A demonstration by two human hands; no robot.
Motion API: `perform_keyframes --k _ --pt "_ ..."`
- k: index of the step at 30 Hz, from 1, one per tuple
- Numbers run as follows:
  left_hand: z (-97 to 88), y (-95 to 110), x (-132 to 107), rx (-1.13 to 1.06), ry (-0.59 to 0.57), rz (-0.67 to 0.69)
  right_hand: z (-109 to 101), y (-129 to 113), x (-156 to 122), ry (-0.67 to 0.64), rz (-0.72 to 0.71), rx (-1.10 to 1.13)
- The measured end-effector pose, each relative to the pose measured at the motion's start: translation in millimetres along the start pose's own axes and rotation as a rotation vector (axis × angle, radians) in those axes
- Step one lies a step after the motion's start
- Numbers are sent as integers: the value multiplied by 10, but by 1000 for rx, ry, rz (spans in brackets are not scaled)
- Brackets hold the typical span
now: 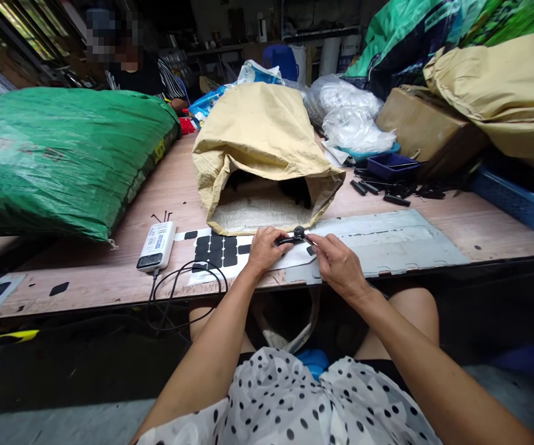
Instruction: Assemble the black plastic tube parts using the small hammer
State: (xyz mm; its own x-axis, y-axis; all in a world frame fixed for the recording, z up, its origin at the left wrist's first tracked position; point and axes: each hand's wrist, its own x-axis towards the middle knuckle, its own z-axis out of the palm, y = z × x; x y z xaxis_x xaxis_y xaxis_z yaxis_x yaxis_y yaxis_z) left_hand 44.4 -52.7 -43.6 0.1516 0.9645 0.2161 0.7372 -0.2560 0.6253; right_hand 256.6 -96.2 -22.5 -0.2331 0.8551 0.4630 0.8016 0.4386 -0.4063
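My left hand (266, 250) is closed on a small black part with a round head (299, 232), held low over the table near its front edge. Thumb and fingers of my right hand (342, 264) are pinched together at the right side of that head; what they grip, perhaps something thin, is too small to make out. Beneath and left of the hands lies a white sheet with rows of black rounded stickers (216, 250). Just beyond them gapes a tan woven sack (260, 130), dark pieces inside its mouth.
A white power bank (156, 246) with a black cable (169, 303) sits left. A bulging green sack (58, 161) fills the far left. Grey cardboard (387, 244) lies right; beyond it are loose black parts (397, 200) and a blue basket (517, 201). Another person (141, 74) sits opposite.
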Motion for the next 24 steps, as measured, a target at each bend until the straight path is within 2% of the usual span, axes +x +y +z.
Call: perform_keyframes --k 5,10,16,24 --pt "-11 1 2 13 -14 21 -45 316 71 55 -36 -64" --pt "-34 11 -8 5 -12 15 -35 607 112 37 -101 -240" --pt "-49 24 -20 -8 -13 10 58 606 60 83 -84 -403" --pt "-14 -36 1 -4 -4 28 81 629 56 88 -2 -383"
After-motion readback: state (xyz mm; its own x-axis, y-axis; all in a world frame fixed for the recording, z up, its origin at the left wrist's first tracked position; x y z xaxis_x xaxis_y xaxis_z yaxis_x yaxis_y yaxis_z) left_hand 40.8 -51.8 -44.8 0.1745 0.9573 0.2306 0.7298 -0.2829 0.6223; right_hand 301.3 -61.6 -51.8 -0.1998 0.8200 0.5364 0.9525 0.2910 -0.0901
